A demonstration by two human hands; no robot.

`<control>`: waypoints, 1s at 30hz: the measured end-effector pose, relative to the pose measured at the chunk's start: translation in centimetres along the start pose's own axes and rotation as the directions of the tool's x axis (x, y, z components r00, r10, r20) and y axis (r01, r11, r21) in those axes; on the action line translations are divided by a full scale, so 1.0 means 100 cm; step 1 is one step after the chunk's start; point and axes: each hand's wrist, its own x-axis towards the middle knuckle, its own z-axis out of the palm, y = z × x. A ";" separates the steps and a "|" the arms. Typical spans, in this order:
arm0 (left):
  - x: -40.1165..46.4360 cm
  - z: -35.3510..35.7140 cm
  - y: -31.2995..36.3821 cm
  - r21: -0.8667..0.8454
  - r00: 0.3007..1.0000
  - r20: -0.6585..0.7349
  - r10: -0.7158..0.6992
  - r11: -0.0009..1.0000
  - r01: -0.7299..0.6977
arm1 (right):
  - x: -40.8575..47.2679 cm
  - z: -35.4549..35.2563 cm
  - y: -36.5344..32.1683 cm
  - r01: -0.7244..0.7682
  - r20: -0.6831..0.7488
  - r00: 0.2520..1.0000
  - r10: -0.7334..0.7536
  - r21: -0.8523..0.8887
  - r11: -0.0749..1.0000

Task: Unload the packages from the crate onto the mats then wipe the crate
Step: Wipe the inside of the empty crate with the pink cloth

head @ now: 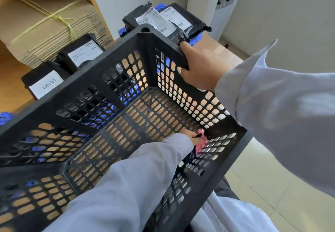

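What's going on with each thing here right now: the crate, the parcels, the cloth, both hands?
Crate: empty, tilted, being wiped inside.
Pink cloth: bunched in the left hand, pressed into the crate's inner corner.
Left hand: inside the crate, closed on the cloth.
Right hand: gripping the crate's rim.
Black packages: out of the crate, lying on blue mats.
Flattened cardboard: stacked, tied with string.

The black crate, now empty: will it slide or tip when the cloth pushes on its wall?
The black crate is perforated plastic, so probably light and likely to slide. The right hand grips its rim, probably bracing it. The left hand presses the pink cloth low, so tipping seems unlikely.
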 end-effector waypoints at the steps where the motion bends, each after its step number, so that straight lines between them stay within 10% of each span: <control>1: 0.000 -0.007 -0.003 0.019 1.000 0.018 -0.015 1.000 0.015 | -0.001 0.000 0.001 0.000 0.002 1.000 0.000 -0.006 1.000; 11: -0.014 -0.142 -0.044 0.140 0.835 -0.542 -0.093 0.970 0.199 | 0.003 0.007 0.004 -0.004 -0.037 0.999 0.003 -0.019 1.000; 24: 0.003 -0.110 -0.068 0.068 0.816 -0.547 -0.185 0.962 0.263 | -0.001 0.002 0.002 0.016 -0.039 0.999 -0.018 -0.042 0.999; 30: -0.019 -0.036 -0.055 0.202 0.885 -0.466 0.004 0.974 0.103 | 0.000 0.003 0.002 0.012 -0.014 1.000 -0.012 -0.001 1.000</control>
